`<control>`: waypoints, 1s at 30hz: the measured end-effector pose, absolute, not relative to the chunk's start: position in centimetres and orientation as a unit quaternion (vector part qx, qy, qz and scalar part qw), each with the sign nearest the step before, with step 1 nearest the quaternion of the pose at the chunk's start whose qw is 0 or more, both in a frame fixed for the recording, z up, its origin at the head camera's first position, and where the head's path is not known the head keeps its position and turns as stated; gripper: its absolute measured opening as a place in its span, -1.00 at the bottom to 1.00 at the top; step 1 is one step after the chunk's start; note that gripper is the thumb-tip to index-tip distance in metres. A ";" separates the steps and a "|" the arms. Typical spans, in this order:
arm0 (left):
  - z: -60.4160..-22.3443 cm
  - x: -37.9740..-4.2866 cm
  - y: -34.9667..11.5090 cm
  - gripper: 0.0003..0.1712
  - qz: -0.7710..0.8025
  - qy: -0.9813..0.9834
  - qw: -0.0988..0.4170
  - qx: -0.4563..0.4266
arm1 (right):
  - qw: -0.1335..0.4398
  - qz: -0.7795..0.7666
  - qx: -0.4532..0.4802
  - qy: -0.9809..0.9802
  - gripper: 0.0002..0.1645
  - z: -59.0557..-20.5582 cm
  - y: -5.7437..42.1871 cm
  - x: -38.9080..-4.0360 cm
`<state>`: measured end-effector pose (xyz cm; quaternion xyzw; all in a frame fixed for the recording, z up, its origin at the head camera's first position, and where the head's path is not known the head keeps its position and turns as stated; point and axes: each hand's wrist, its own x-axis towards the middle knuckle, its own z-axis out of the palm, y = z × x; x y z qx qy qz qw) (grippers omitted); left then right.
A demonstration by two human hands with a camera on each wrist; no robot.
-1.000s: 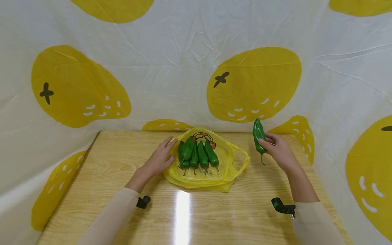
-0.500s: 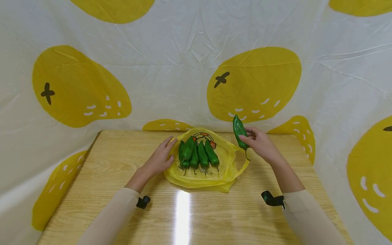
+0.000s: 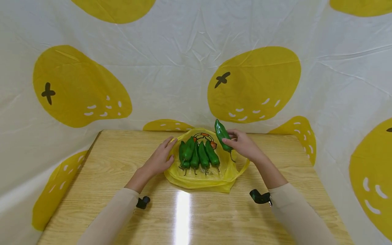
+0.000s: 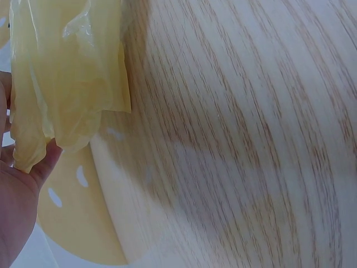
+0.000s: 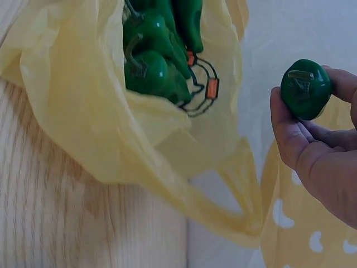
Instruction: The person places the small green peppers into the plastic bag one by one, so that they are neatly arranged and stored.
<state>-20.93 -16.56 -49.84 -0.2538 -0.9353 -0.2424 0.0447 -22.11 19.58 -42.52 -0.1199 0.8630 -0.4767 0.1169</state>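
Note:
My right hand [image 3: 245, 143] pinches a green pepper [image 3: 222, 135] between thumb and fingers, tip up and stem hanging down. It is over the right part of a yellow plastic bag [image 3: 227, 172]. Seen stem-end on in the right wrist view, that pepper [image 5: 305, 89] is apart from the bag. Several more green peppers [image 3: 203, 155] lie side by side in the open bag, stems toward me. At the bag's left edge my left hand [image 3: 158, 158] rests with fingers extended and thumb apart. Bag film [image 4: 72, 72] partly covers its thumb and fingers in the left wrist view.
The bag lies near the back of a wooden table [image 3: 122, 153]. A white cloth [image 3: 171, 85] printed with yellow fruit rises behind the table and at both sides. One bag handle [image 3: 245, 169] loops out to the right.
My right hand has carried the pepper leftward, from the table's right side to over the bag's right part. My left hand and the peppers in the bag have stayed in place.

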 end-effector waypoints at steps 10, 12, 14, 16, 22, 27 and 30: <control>-49.7 -20.9 -16.5 -0.20 -0.240 -0.935 0.048 -0.257 | 0.146 -0.457 -0.147 0.865 -0.29 -43.5 16.8 -22.4; -49.8 -20.9 -16.5 -0.20 -0.239 -0.934 0.050 -0.259 | 0.152 -0.451 -0.141 0.868 -0.26 -43.7 16.3 -22.4; -49.8 -21.0 -16.4 -0.20 -0.239 -0.934 0.050 -0.260 | 0.156 -0.443 -0.138 0.872 -0.25 -44.1 15.8 -22.5; -49.9 -21.0 -16.4 -0.20 -0.238 -0.935 0.050 -0.259 | 0.156 -0.429 -0.137 0.879 -0.24 -44.4 15.3 -22.7; -49.8 -21.0 -16.4 -0.19 -0.238 -0.935 0.050 -0.259 | 0.170 -0.414 -0.124 0.886 -0.27 -45.1 14.1 -23.0; -49.8 -21.0 -16.3 -0.19 -0.234 -0.937 0.047 -0.257 | 0.181 -0.420 -0.124 0.881 -0.60 -46.3 13.4 -23.8; -49.7 -21.0 -16.3 -0.18 -0.233 -0.937 0.046 -0.255 | 0.187 -0.415 -0.121 0.882 -0.56 -46.7 13.1 -24.2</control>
